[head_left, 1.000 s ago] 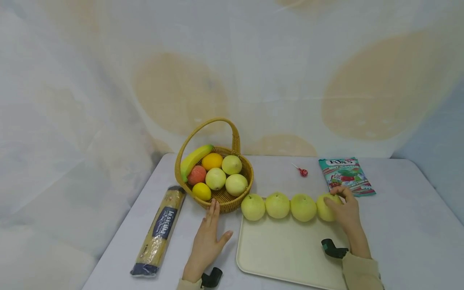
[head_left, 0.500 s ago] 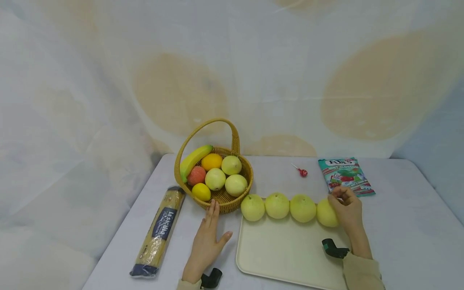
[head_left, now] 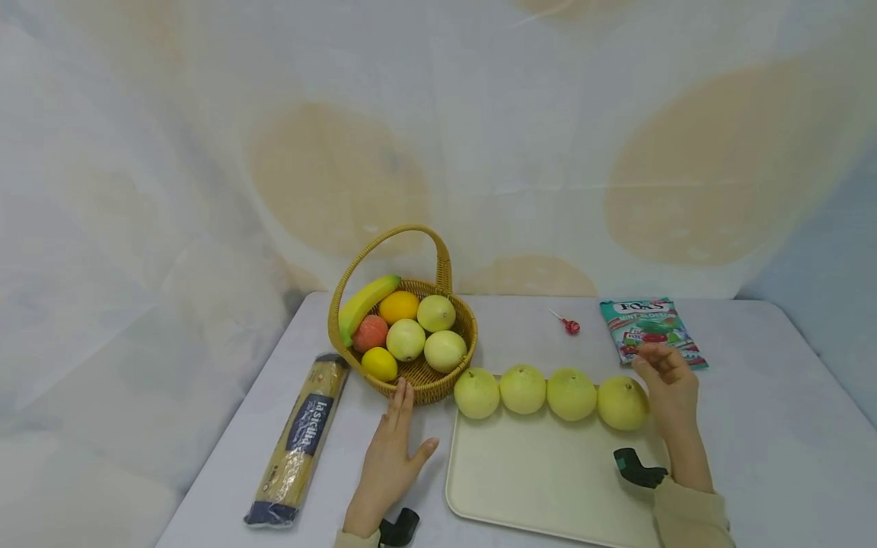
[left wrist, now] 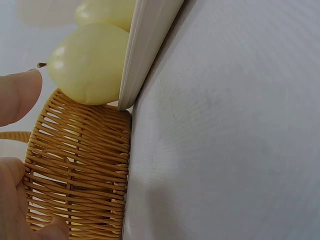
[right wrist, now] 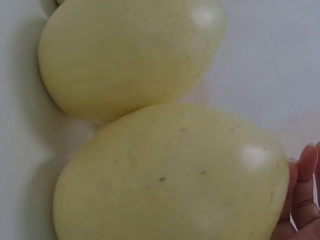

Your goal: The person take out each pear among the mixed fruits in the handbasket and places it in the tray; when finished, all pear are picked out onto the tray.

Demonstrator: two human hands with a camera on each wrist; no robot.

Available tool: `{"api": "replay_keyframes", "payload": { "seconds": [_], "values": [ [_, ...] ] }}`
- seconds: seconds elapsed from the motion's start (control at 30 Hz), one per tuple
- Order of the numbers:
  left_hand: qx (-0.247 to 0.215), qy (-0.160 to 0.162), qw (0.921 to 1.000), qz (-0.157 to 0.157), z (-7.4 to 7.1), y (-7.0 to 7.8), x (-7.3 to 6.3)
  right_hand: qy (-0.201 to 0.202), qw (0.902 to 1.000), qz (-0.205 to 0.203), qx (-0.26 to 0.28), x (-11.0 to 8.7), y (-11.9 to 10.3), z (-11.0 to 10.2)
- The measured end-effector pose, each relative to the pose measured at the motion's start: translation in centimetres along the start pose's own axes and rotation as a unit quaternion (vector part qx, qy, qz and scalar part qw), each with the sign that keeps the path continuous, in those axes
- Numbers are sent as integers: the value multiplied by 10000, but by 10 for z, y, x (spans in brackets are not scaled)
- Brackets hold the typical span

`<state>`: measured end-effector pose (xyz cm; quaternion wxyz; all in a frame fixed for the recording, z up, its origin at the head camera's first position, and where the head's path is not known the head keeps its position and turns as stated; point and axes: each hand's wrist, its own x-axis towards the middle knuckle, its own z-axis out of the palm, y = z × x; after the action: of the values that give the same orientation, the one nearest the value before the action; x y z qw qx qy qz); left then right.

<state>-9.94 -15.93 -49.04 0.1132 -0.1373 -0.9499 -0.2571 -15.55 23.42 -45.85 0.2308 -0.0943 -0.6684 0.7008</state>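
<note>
Low in the frame, left of centre, the left hand (head_left: 389, 460) lies with its fingers straight, their tips at the near rim of the basket (head_left: 433, 392). The pale tray (head_left: 548, 472) fills the lower centre-right. Along its far edge the end pear (head_left: 623, 403) sits last on the right, with three other pears (head_left: 572, 394) to its left.

The right hand (head_left: 674, 392) is much the nearer, just right of that pear, its fingers loosely bent and gripping nothing (I cannot tell if a fingertip brushes the skin). In the right wrist view the pear's longer axis seems to slope from lower left to upper right.

A second ago those fingers covered the pear's top; now it shows whole, slightly lower in the frame.
</note>
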Motion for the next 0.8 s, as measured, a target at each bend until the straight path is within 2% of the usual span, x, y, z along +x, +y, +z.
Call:
{"api": "replay_keyframes", "payload": {
  "seconds": [0.4, 0.57, 0.67, 0.8],
  "values": [
    [6, 141, 9999, 94, 2, -4, 1, -510, 9947, -541, 710, -4, -19, 16],
    [20, 171, 9998, 126, 3, -5, 0, -957, 9878, -709, 1003, -7, -22, 28],
    [15, 176, 9997, 148, 5, -6, 0, -1232, 9849, -777, 939, -9, -22, 36],
    [4, 213, 9996, 176, 6, -6, 0, -1367, 9842, -796, 797, -8, -24, 46]
  ]
}}
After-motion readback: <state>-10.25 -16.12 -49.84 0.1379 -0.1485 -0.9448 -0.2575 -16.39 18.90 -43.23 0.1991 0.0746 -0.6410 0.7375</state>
